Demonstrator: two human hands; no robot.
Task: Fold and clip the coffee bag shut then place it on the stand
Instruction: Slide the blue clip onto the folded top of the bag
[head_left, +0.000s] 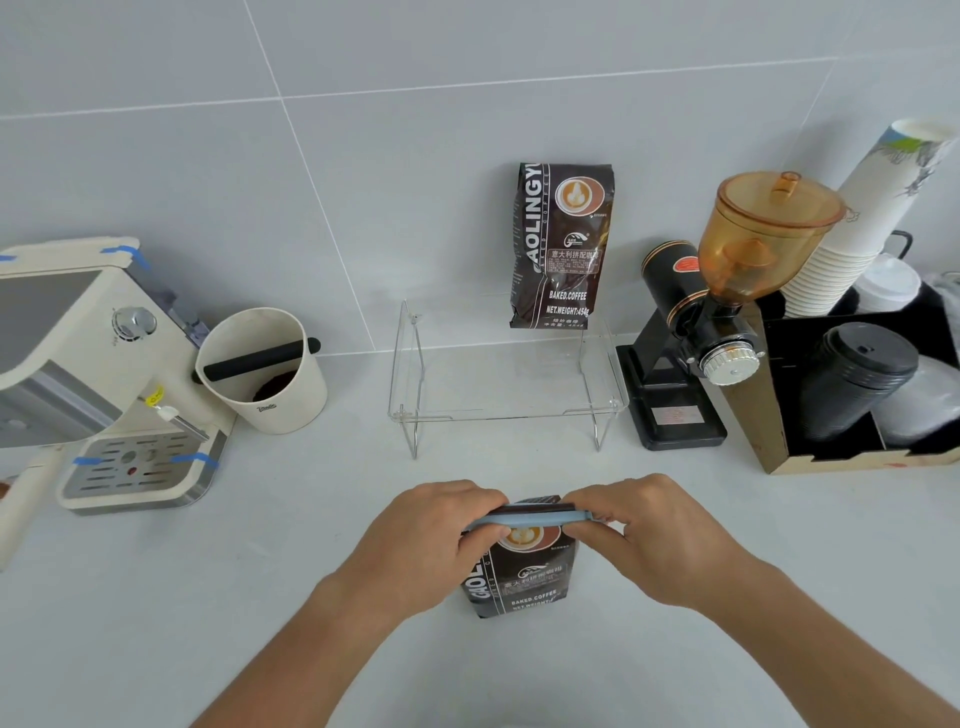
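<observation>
- Coffee bag stands upright on the counter, between both hands, on the near side of the stand.
- Left hand grip: closed on the left end of the blue clip and the folded bag top. Right hand grip: closed on the clip's right end.
- Can't tell whether the clip is fully latched; fingers cover both ends.
- Risk: if the clip isn't seated across the whole fold, the top could unroll once the grip lets go.
- Risk: downward press on a soft standing bag could tip it toward or away from the hands.
- Risk: second bag already occupies the stand's far right, beyond the grip; a careless placement could knock it over. The stand is clear acrylic, so its edges are easy to misjudge.
- Readable on both bags: "BAKED.COFFEE". Far bag: "AOLINGY…", "NET.WEIGHT:454g", Chinese text. Near bag's brand is partly hidden.
- Knock box, left of the grip: small logo, illegible.
</observation>
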